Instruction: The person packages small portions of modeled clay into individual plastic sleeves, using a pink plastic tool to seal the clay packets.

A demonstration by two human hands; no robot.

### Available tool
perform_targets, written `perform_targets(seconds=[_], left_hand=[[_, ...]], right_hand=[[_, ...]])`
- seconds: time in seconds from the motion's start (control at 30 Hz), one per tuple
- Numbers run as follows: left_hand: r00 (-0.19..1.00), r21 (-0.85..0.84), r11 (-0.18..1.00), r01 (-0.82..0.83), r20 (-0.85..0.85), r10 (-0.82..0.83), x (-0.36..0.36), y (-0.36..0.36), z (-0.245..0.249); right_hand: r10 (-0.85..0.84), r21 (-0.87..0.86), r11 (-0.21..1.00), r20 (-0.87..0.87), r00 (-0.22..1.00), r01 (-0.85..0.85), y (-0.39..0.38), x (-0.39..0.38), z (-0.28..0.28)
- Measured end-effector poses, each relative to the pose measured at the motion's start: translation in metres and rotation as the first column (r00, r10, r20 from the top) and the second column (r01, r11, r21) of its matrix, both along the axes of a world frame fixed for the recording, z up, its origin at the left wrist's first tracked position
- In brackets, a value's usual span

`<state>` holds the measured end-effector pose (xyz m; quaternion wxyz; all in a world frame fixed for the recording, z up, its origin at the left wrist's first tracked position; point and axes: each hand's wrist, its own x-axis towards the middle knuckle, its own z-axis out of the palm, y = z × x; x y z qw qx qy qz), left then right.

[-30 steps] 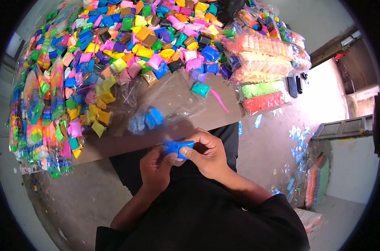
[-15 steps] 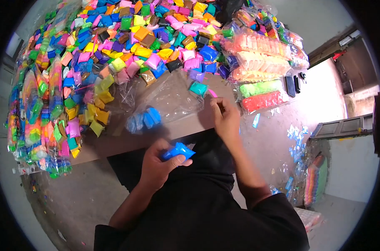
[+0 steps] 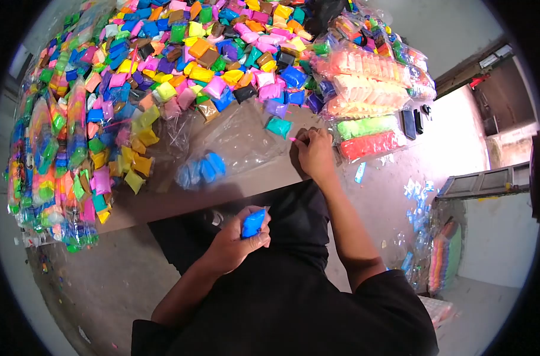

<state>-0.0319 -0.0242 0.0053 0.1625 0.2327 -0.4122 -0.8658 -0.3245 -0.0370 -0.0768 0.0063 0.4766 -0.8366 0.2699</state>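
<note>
My left hand point(image 3: 235, 242) is wrapped round a blue packet point(image 3: 253, 223) above my lap. My right hand point(image 3: 315, 152) rests at the table, its fingers bent together beside a small bit of pink point(image 3: 293, 139); most of what those fingers hold is hidden. Just left of that hand lies a teal packet point(image 3: 278, 126). A clear plastic bag point(image 3: 241, 137) is spread on the table, and several blue packets point(image 3: 208, 168) lie in its lower left part.
A big heap of coloured packets point(image 3: 216, 68) covers the back of the table point(image 3: 264, 175). Filled clear bags point(image 3: 56, 154) line the left side. At the right are bagged peach packets point(image 3: 371, 80), red packets point(image 3: 371, 145) and a dark phone-like object point(image 3: 408, 124).
My right hand has moved down onto the table, and the pink thing by its fingers shows less. My left hand has turned the blue packet more upright.
</note>
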Motion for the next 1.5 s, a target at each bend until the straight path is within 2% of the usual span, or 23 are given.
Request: perform_targets(seconds=[0.07, 0.1, 0.17, 0.3, 0.37, 0.4, 0.47, 0.5, 0.53, 0.57, 0.6, 0.67, 0.73, 0.77, 0.83, 0.9, 0.97, 1.03, 1.1, 1.17, 1.3, 1.37, 1.5], left_hand=[[0.994, 0.161, 0.985, -0.058, -0.079, 0.072, -0.003, -0.001, -0.002], [0.994, 0.162, 0.985, -0.063, -0.080, 0.076, -0.002, -0.002, -0.002], [0.998, 0.017, 0.999, -0.040, -0.039, 0.041, 0.000, -0.004, 0.001], [0.996, 0.118, 0.989, -0.085, 0.022, 0.083, 0.004, -0.002, 0.004], [0.995, 0.303, 0.950, -0.080, -0.024, 0.092, 0.008, -0.005, 0.001], [0.996, 0.303, 0.949, -0.081, -0.018, 0.091, 0.010, -0.006, -0.002], [0.985, 0.267, 0.960, -0.081, -0.124, 0.118, 0.010, -0.006, -0.008], [0.986, 0.267, 0.961, -0.075, -0.123, 0.111, 0.010, -0.005, -0.010], [0.983, 0.276, 0.957, -0.085, -0.137, 0.126, 0.008, -0.004, -0.012], [0.978, 0.286, 0.954, -0.095, -0.151, 0.142, 0.007, -0.003, -0.012], [0.979, 0.286, 0.954, -0.090, -0.152, 0.138, 0.005, -0.002, -0.010], [0.977, 0.210, 0.958, -0.194, -0.047, 0.208, 0.001, 0.000, -0.004], [0.980, 0.203, 0.963, -0.175, -0.054, 0.189, 0.003, 0.000, -0.008], [0.983, 0.194, 0.968, -0.156, -0.061, 0.171, 0.004, 0.000, -0.009], [0.979, 0.163, 0.968, -0.192, -0.041, 0.202, 0.003, 0.001, -0.007], [0.973, 0.131, 0.966, -0.224, -0.024, 0.229, 0.001, 0.001, -0.006], [0.972, 0.075, 0.971, -0.227, -0.046, 0.231, -0.001, 0.001, -0.005], [0.968, 0.084, 0.967, -0.241, -0.052, 0.245, 0.001, 0.002, -0.005], [0.964, 0.096, 0.962, -0.255, -0.058, 0.261, 0.003, 0.004, -0.007], [0.957, -0.052, 0.957, -0.287, -0.070, 0.283, 0.005, 0.003, -0.012], [0.971, -0.134, 0.962, -0.237, -0.028, 0.236, 0.006, 0.001, -0.010], [0.974, -0.189, 0.955, -0.229, -0.049, 0.223, 0.004, 0.000, -0.006], [0.976, -0.122, 0.969, -0.217, -0.044, 0.213, 0.006, 0.003, -0.005]], right_hand=[[0.067, 0.008, 0.998, -0.023, 0.997, -0.067, 0.004, 0.001, 0.000], [0.071, 0.010, 0.997, -0.024, 0.997, -0.071, 0.007, 0.004, 0.000], [0.116, -0.085, 0.990, -0.005, 0.993, -0.116, 0.013, 0.012, -0.003], [0.122, -0.141, 0.983, 0.041, 0.992, -0.115, 0.031, 0.033, 0.002], [0.172, -0.348, 0.937, 0.408, 0.897, -0.021, 0.043, 0.051, 0.016], [0.171, -0.347, 0.938, 0.413, 0.895, -0.019, 0.050, 0.063, 0.029], [0.354, -0.429, 0.896, 0.531, 0.770, -0.116, 0.064, 0.091, 0.067], [0.350, -0.366, 0.921, 0.626, 0.697, -0.133, 0.073, 0.103, 0.084], [0.380, -0.332, 0.921, 0.642, 0.666, -0.204, 0.077, 0.112, 0.106], [0.482, -0.427, 0.869, 0.617, 0.622, -0.250, 0.079, 0.120, 0.112], [0.515, -0.449, 0.851, 0.606, 0.606, -0.273, 0.081, 0.128, 0.121], [0.548, -0.472, 0.830, 0.593, 0.589, -0.297, 0.083, 0.138, 0.125], [0.621, -0.526, 0.773, 0.512, 0.593, -0.356, 0.084, 0.143, 0.121], [0.622, -0.525, 0.773, 0.513, 0.592, -0.357, 0.084, 0.143, 0.121], [0.573, -0.473, 0.803, 0.444, 0.689, -0.363, 0.083, 0.144, 0.121], [0.541, -0.458, 0.826, 0.479, 0.691, -0.329, 0.080, 0.147, 0.125], [0.506, -0.440, 0.849, 0.515, 0.691, -0.293, 0.080, 0.148, 0.127], [0.533, -0.440, 0.840, 0.555, 0.639, -0.318, 0.080, 0.149, 0.127], [0.553, -0.455, 0.826, 0.532, 0.642, -0.334, 0.082, 0.153, 0.126], [0.573, -0.470, 0.810, 0.505, 0.645, -0.351, 0.082, 0.153, 0.125], [0.546, -0.453, 0.829, 0.531, 0.648, -0.328, 0.079, 0.151, 0.127], [0.574, -0.508, 0.803, 0.520, 0.632, -0.311, 0.081, 0.156, 0.130], [0.553, -0.458, 0.827, 0.560, 0.617, -0.327, 0.080, 0.145, 0.126]])
